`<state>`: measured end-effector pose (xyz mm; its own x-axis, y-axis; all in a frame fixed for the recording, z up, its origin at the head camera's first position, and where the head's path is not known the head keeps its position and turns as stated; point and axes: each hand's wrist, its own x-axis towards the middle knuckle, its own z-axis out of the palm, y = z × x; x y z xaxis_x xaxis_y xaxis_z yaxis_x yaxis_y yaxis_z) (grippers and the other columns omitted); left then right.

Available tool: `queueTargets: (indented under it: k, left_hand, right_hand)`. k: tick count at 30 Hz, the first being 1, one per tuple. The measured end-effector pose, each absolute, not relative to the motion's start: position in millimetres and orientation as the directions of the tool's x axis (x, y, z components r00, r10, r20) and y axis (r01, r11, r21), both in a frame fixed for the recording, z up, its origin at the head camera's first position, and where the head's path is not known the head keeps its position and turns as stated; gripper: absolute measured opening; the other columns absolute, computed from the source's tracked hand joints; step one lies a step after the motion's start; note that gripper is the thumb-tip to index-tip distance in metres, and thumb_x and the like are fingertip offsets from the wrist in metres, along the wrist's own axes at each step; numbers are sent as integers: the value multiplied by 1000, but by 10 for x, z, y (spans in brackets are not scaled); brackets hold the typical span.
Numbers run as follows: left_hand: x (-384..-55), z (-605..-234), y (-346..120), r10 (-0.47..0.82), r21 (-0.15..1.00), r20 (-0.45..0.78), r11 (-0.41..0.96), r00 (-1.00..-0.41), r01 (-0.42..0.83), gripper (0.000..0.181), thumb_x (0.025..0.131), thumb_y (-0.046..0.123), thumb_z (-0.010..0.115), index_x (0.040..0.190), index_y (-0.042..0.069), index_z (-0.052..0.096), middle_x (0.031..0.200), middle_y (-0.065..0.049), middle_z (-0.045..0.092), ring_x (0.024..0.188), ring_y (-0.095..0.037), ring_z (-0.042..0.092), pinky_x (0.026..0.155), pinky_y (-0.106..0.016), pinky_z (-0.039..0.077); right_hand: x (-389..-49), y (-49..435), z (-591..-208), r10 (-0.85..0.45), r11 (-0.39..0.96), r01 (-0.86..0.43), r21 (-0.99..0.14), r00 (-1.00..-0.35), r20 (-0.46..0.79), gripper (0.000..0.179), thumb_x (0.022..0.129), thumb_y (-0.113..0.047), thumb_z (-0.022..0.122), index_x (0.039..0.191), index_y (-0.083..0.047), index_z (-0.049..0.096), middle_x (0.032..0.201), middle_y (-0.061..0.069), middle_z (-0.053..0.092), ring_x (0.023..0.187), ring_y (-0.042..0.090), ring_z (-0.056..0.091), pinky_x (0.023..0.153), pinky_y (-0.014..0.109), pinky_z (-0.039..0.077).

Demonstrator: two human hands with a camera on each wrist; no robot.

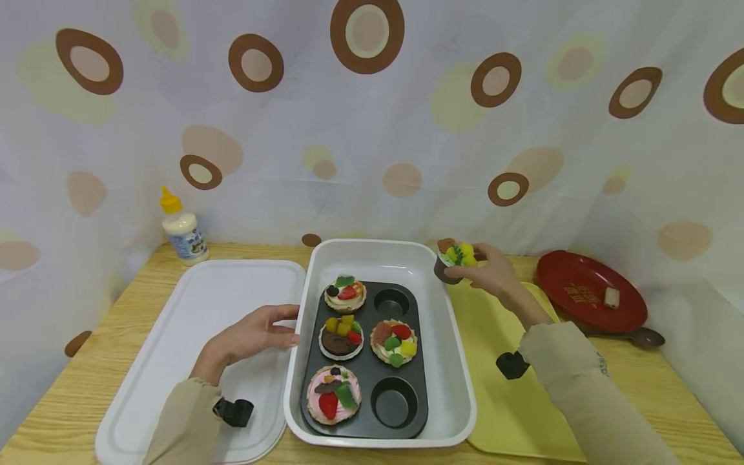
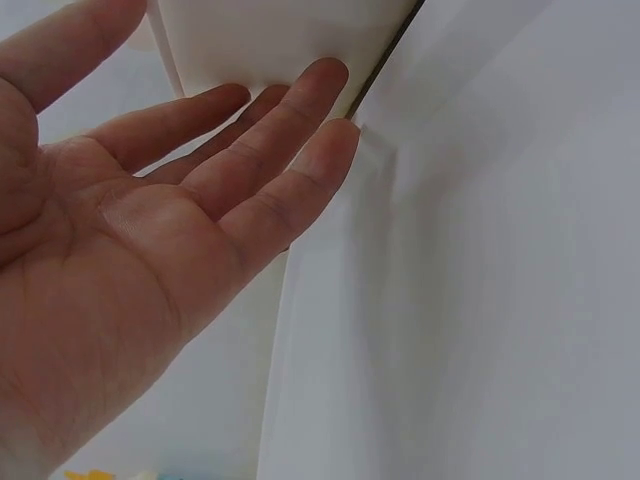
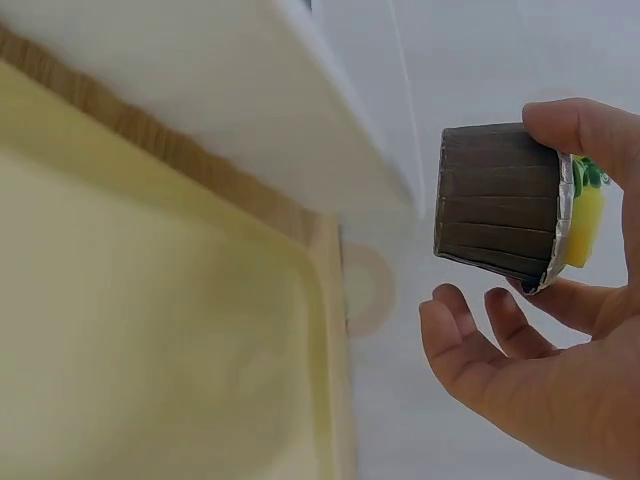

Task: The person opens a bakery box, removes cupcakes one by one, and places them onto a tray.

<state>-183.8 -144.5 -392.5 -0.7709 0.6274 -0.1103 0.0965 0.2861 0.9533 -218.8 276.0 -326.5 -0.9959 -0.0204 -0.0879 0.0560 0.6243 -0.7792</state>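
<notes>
My right hand (image 1: pixel 494 274) pinches a toy cupcake (image 1: pixel 447 266) above the back right corner of a deep white tray (image 1: pixel 467 394). Its brown pleated paper cup (image 3: pixel 500 195) lies sideways between thumb and finger in the right wrist view; yellow and green toppings face the palm. Inside the tray lies a dark muffin tin (image 1: pixel 380 387). Three toy cakes fill its left column, topped with fruit shapes, and another toy tart (image 1: pixel 394 342) fills the middle right cup. The back right and front right cups hold nothing. With fingers extended, my left hand (image 2: pixel 180 220) touches the tray's left side.
A flat white lid (image 1: pixel 232 284) lies left of the tray, with a yellow-capped bottle (image 1: pixel 186 236) behind it. To the right are a yellow board (image 1: pixel 494 413), a red plate (image 1: pixel 587 278) bearing a small pale block (image 1: pixel 611 297), and a dark spoon (image 1: pixel 645 336). A patterned curtain hangs behind.
</notes>
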Motion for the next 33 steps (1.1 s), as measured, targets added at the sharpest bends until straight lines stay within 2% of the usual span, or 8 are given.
queueTargets:
  k: [7, 11, 18, 24, 27, 33]
  left_hand:
    - [-1830, -3939, -1457, 636, 955, -103, 278, -765, 103, 66, 92, 17, 64, 142, -13, 32, 144, -32, 35, 123, -44, 48, 96, -44, 47]
    - [-1832, -3949, -1462, 631, 954, -109, 283, -768, 97, 67, 92, 18, 65, 143, -12, 32, 145, -31, 34, 123, -44, 48, 97, -45, 46]
    - [-1839, -3950, -1465, 635, 954, -105, 281, -765, 102, 67, 92, 18, 65, 143, -12, 32, 144, -31, 35, 123, -44, 48, 98, -47, 45]
    - [-1837, -3950, -1469, 631, 957, -115, 278, -767, 85, 67, 92, 17, 65, 143, -11, 33, 145, -30, 35, 124, -43, 48, 97, -45, 46]
    - [-1837, -3952, -1470, 631, 960, -118, 270, -767, 75, 68, 91, 17, 65, 143, -11, 32, 145, -31, 34, 124, -43, 48, 96, -44, 47]
    - [-1841, -3953, -1471, 632, 963, -119, 260, -766, 65, 69, 91, 17, 66, 143, -12, 31, 146, -31, 33, 124, -43, 47, 95, -42, 48]
  right_hand:
    - [-2199, 2900, -3401, -13, 577, 123, -807, -987, -159, 75, 86, -40, 70, 139, 3, 38, 134, 23, 44, 115, 37, 47, 93, 46, 49]
    - [-2179, 2979, -3464, -33, 538, 137, -832, -983, -183, 74, 88, -37, 68, 142, 3, 35, 134, 23, 43, 113, 37, 47, 93, 47, 48]
    - [-2152, 3116, -3555, -5, 600, 155, -785, -980, -198, 73, 86, -41, 69, 136, 5, 39, 125, 22, 48, 109, 34, 50, 91, 47, 49]
    - [-2154, 3192, -3677, 23, 643, 191, -741, -973, -230, 88, 85, -44, 69, 144, 8, 29, 136, 29, 42, 115, 37, 49, 89, 45, 50]
    - [-2159, 3225, -3729, 32, 666, 190, -721, -973, -228, 90, 84, -44, 70, 144, 8, 27, 137, 31, 41, 113, 36, 50, 85, 41, 51]
    - [-2172, 3288, -3800, 38, 703, 161, -693, -981, -189, 85, 81, -43, 73, 140, 6, 35, 128, 29, 48, 99, 30, 53, 73, 32, 50]
